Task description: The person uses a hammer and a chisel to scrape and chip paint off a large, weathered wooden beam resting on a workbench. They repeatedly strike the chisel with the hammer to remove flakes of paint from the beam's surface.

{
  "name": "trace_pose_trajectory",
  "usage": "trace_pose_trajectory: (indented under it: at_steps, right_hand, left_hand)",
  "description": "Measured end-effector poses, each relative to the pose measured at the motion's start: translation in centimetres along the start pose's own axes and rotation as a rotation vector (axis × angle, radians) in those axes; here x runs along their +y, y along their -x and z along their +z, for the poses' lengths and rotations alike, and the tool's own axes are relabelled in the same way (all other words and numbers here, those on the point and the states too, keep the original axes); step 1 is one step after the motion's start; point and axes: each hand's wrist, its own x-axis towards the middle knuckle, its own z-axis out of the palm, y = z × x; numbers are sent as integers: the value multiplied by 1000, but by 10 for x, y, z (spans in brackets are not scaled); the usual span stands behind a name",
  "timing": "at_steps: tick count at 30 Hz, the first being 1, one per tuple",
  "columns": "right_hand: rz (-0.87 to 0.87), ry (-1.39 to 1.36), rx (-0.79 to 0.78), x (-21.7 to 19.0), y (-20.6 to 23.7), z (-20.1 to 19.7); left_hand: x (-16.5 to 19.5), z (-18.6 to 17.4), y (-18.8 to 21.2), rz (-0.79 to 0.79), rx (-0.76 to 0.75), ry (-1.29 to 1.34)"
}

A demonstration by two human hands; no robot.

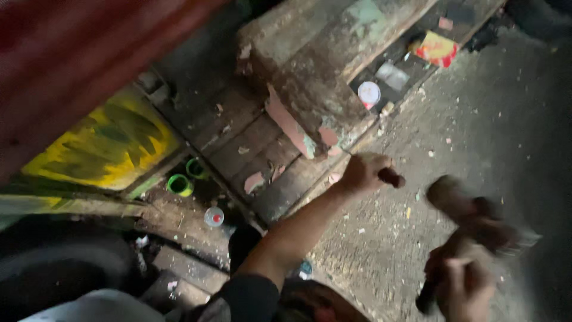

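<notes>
A big worn wooden block point(310, 77), chipped and patched with old paint, lies on dark planks point(250, 143) at the edge of a gritty floor point(476, 119). Beside it a yellow and green painted board point(101, 149) leans along the planks' left edge, with two green cups point(180, 185) at its foot and a small white lid point(369, 93) near the block's far corner.

The left hand point(364, 173) is clenched around a chisel handle point(390, 176), set right at the block's lower corner. The right hand point(468, 280) is closed on a hammer point(476, 220), blurred and raised just beside the chisel.

To strike well, I judge the chisel should stay steady against the corner, the hammer landing square on its handle, clear of the knuckles.
</notes>
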Motion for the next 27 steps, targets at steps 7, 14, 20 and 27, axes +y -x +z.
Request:
trace_pose_trajectory:
  at_steps: [7,14,20,27]
  right_hand:
    - [-99,-116,26,2,-10,-14]
    - [240,-36,-57,-3,-12,1]
    - [-7,-170,60,-29,0,-36]
    - [22,-193,-46,-30,-2,-32]
  left_hand:
    - [-5,6,3,-40,4,56]
    - [-14,15,12,-13,91,-27]
    - [-11,36,11,-18,-11,1]
    - [-14,22,12,27,41,-67]
